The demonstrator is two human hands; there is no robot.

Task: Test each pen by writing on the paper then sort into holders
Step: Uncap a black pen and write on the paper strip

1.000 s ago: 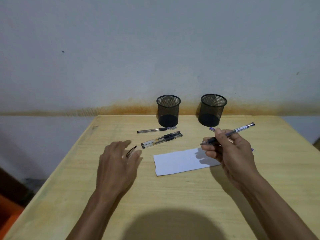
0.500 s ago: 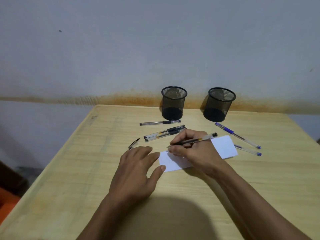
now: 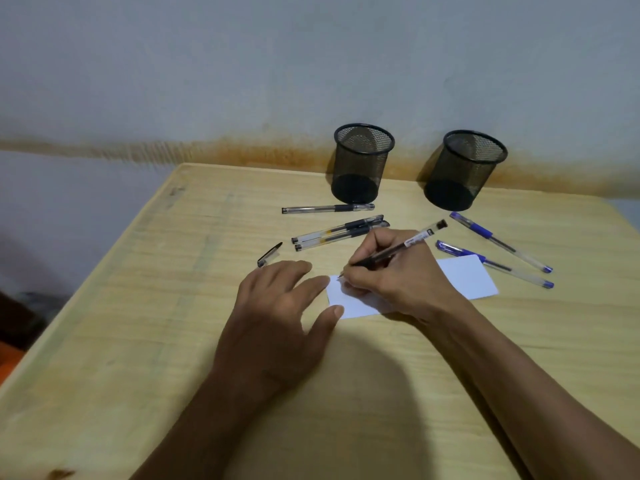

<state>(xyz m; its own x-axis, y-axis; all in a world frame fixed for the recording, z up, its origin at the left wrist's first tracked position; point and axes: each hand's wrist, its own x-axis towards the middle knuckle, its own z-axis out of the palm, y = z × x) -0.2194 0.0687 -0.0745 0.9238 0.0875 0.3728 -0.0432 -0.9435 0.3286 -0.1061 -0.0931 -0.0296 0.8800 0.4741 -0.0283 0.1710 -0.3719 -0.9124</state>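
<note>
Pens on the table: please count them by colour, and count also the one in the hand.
Black pens lying on the table: 3
Blue pens lying on the table: 2
Black pen held in the right hand, tip on the paper: 1
Total: 6 pens

View count: one, a wide-angle camera worn on the person's head.
Position: above the near edge of the tabletop point(image 3: 138, 341), on the person's side.
Direction: forward and down, across the tabletop toward the wall point(image 3: 242, 64) behind it.
Tilt: the far edge of the tabletop slopes down to the right, so the view is a little rotated.
Nearness: close; both forearms enter from the bottom edge, and the left hand point(image 3: 277, 317) and right hand point(image 3: 398, 275) sit near the centre.
Far end: two mesh holders point(image 3: 362, 164) at the wall.
Shared part: none, there is only this view.
</note>
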